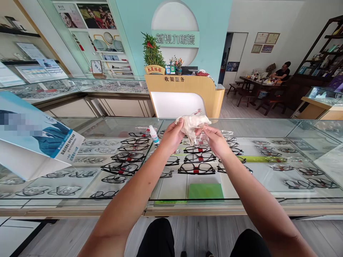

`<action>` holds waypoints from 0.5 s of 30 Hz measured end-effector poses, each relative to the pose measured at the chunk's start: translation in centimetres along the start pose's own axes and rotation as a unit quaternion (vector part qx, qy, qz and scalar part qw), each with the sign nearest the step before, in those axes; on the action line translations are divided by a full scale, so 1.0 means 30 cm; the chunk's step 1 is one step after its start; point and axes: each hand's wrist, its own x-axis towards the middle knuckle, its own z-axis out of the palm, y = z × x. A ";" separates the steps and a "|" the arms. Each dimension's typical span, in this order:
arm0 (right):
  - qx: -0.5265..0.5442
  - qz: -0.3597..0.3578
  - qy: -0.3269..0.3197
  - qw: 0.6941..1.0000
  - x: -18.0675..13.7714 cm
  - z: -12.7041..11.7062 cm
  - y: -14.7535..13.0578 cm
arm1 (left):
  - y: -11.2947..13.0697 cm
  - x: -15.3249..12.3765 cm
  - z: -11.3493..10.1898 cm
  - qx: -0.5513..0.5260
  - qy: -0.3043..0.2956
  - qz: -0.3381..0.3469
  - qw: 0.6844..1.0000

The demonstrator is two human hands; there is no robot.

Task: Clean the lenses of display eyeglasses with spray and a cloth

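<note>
Above the glass display counter [171,194], my left hand [174,135] is closed on the left side of a crumpled cream cloth [193,123]. My right hand [216,142] pinches at a pair of clear-framed eyeglasses [201,140] by the cloth's lower right edge. Part of the eyeglasses lies behind the cloth and fingers, so their full shape is hidden. A small white spray bottle [154,135] with a blue label stands on the glass to the left of my left hand. Beneath my hands, dark-framed eyeglasses [197,168] lie in rows inside the counter.
A large blue-and-white cardboard display [40,134] stands on the counter at left. Inside the case is a green panel [205,191]. Beyond the counter are a wooden cashier desk [184,84] and a potted plant [152,51]. A person [282,72] sits at a far table.
</note>
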 end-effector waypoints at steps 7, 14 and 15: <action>-0.026 -0.051 0.093 0.994 0.011 -0.010 -0.031 | 0.007 -0.026 0.010 0.057 -0.047 -0.026 0.997; 0.032 -0.035 0.092 0.995 0.017 -0.005 -0.019 | -0.003 -0.059 0.033 0.131 -0.074 -0.042 0.988; 0.047 -0.024 0.084 0.995 0.017 -0.003 -0.017 | -0.005 -0.062 0.036 0.137 -0.076 -0.043 0.987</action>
